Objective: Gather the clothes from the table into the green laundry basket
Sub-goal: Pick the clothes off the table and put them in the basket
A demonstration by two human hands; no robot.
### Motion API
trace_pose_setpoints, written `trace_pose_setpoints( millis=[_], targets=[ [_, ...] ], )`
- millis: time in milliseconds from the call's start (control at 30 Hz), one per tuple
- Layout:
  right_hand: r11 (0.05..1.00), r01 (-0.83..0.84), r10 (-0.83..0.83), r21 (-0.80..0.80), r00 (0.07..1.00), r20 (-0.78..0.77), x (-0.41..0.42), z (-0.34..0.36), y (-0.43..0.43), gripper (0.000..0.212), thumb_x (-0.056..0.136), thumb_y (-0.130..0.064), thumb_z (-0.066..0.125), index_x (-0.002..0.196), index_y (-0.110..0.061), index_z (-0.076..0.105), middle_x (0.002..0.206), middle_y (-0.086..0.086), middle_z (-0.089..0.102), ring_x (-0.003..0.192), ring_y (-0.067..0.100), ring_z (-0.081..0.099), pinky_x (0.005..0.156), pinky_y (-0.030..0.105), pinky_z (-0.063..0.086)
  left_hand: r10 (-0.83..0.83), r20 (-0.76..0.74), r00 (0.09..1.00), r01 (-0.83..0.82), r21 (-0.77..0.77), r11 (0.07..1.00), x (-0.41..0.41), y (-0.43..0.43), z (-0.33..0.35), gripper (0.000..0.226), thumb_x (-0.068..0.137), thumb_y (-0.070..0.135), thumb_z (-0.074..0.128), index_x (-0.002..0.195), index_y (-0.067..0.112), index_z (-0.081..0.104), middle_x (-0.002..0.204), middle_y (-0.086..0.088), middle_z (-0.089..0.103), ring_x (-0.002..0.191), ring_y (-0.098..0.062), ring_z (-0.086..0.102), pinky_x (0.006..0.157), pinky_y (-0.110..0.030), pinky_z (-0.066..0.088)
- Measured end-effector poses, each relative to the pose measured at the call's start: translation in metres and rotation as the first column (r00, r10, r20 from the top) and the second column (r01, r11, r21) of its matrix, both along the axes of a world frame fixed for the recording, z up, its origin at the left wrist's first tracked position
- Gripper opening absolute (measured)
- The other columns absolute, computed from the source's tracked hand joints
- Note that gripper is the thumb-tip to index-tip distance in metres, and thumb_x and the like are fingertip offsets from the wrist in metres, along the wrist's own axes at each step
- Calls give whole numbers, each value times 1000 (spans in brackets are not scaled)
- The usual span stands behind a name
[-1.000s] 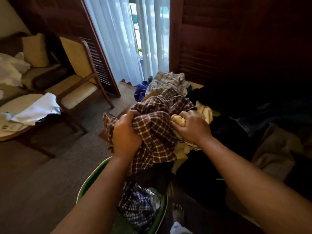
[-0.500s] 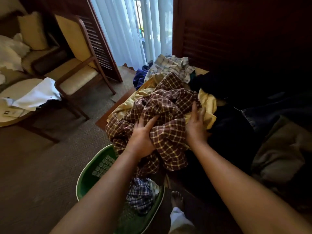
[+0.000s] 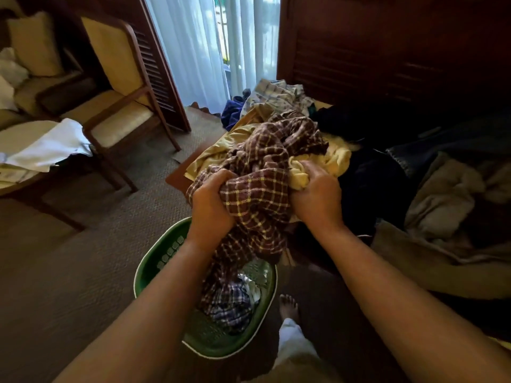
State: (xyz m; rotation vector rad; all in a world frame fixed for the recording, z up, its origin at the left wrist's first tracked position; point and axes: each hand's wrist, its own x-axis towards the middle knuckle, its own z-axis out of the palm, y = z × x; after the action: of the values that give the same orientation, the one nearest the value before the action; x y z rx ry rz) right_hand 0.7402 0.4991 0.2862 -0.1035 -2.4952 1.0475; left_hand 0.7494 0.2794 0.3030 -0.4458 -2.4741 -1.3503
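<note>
A brown plaid shirt is bunched at the table's near edge, and its lower end hangs down over the green laundry basket on the floor. My left hand is shut on the shirt's left side. My right hand grips the shirt's right side together with a pale yellow garment. A blue checked cloth lies inside the basket. More clothes cover the table: a light checked shirt, dark garments and grey-beige cloth.
A wooden armchair with cream cushions stands to the left. A round low table with white cloth on it is at the far left. White curtains hang behind. My bare foot is beside the basket on the carpet.
Both hands went from lying flat on the plaid shirt to gripping it. The bundle has been drawn nearer, over the basket.
</note>
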Motion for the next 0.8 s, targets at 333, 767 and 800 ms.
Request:
trace_pose_setpoints(
  millis=[333,767,800],
  targets=[
    [966,-256,252,-24,962,-109,89,21,-125,33,85,-34,63,112,-19,74,105,1,73,91,19,68,76,28,49,304,-18,953,-298,140,944,106,-109,15,15,88,14,79,99,19,69,90,3,73,84,-8,67,75,-26,52],
    [912,-410,390,27,883,259,128,-47,-184,24,81,-29,74,104,-27,70,88,-5,67,76,15,59,62,33,44,535,275,799,-557,3,831,162,-147,-59,8,92,22,62,91,19,69,86,2,72,80,-19,67,77,-40,55],
    [913,-408,395,-8,877,272,130,-51,-183,22,80,-30,74,102,-28,70,85,-6,67,75,14,60,61,33,46,536,279,797,-558,0,830,159,-146,-64,9,93,19,61,92,19,70,88,1,73,81,-19,67,78,-39,55]
  ],
)
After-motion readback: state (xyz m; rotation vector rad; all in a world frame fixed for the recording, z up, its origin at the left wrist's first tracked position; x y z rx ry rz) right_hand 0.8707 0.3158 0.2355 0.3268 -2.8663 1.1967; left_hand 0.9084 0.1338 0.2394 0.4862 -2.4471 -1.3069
